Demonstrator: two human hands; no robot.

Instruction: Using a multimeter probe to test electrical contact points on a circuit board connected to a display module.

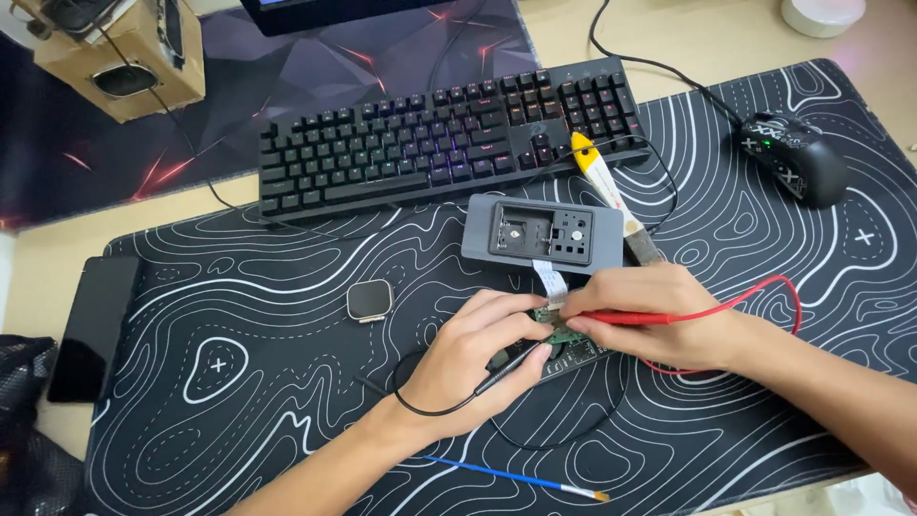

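Note:
My left hand [473, 358] grips a black test probe [511, 366] with a thin black lead, its tip on a small green circuit board [565, 337]. My right hand [650, 313] pinches a red test probe [626, 317] whose red wire loops off to the right, its tip touching the same board. A white ribbon cable [550, 279] runs from the board up to a grey device housing [541, 233] lying open just above my hands.
A black keyboard [439, 139] lies behind the housing, with a yellow-handled brush [611, 196] beside it. A black mouse [795, 158] sits at right. A small square watch face [369, 300], a blue paintbrush [516, 476], a dark phone [94, 325] and a cardboard box [119, 53] are about the patterned desk mat [239, 401].

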